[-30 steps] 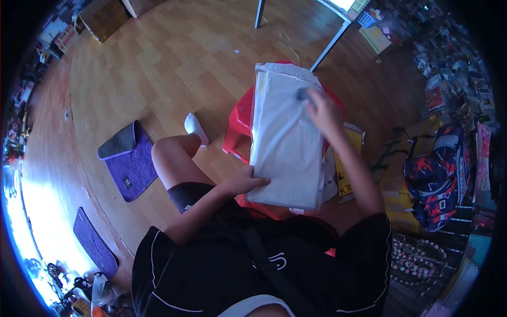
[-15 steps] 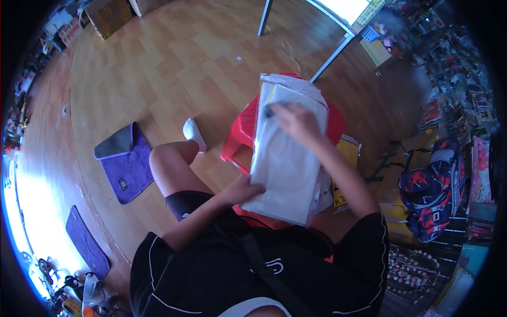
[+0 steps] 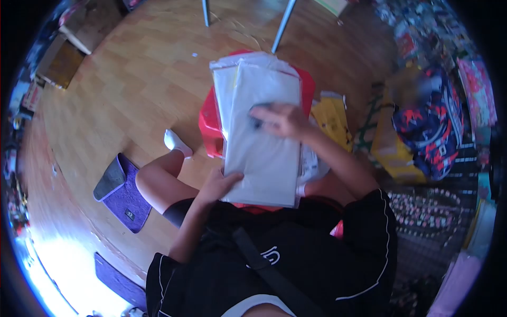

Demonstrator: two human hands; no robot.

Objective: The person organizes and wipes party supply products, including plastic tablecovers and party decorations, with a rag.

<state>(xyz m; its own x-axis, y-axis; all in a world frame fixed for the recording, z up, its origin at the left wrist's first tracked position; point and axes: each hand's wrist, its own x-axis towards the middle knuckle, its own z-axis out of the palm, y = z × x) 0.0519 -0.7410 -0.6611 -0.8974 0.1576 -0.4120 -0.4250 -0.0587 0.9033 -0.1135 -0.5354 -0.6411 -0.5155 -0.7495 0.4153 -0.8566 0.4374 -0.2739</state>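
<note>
A stack of flat white packets in clear plastic (image 3: 264, 164) lies over a red plastic stool (image 3: 211, 119) between my legs. My left hand (image 3: 219, 185) pinches the stack's near left edge, thumb on top and fingers underneath. Above the middle of the top packet, my right hand (image 3: 285, 120) is closed around a small dark object (image 3: 257, 113), too blurred to name. The top packet sits slightly askew over the one below, whose left edge and yellow strip show at the upper left.
A yellow packet (image 3: 332, 119) lies right of the stool. Farther right are a patterned backpack (image 3: 430, 127) and crowded merchandise. A purple mat (image 3: 129, 203) with a folded corner lies on the wooden floor at left. Cardboard boxes (image 3: 60, 61) stand at the far left.
The view has shifted, and the top packet now sits askew over the one below. My right hand with the dark object has moved from the packet's upper part down toward its middle.
</note>
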